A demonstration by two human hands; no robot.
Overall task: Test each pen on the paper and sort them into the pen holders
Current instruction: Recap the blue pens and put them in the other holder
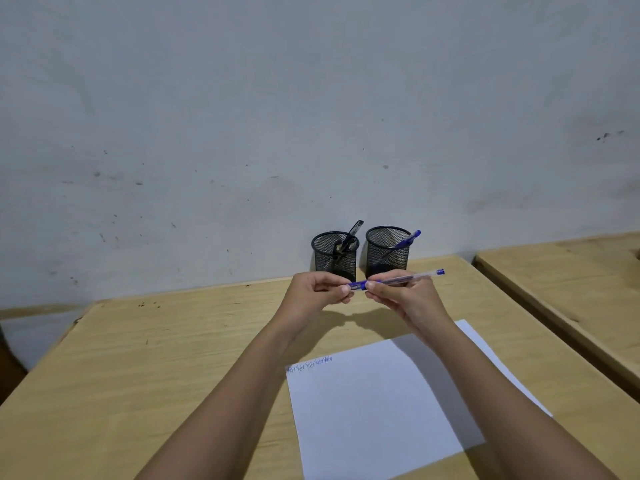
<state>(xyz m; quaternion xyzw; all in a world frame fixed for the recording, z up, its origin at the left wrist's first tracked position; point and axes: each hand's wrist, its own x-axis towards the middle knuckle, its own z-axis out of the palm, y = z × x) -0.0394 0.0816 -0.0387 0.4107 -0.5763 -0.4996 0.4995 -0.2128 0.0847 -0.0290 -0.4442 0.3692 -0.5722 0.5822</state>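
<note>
A stained grey wall (242,116) backs the wooden desk (138,358); a second desk (581,282) stands to the right. White paper (374,410), with blue writing (309,364) at its far-left corner, lies on the desk under the right forearm. Two black mesh pen holders (335,252) (388,249) stand side by side at the wall, partly hidden behind the hands; the left one contains a black pen (351,233), the right one a blue pen (405,242). Left hand (317,292) and right hand (403,296) pinch one blue-capped pen (394,280) held level above the desk.

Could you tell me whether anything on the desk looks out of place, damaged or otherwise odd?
Nothing stands out. Both mesh holders stand upright with pens leaning inside, the paper lies flat though slightly skewed, and both hands hold a blue pen.
</note>
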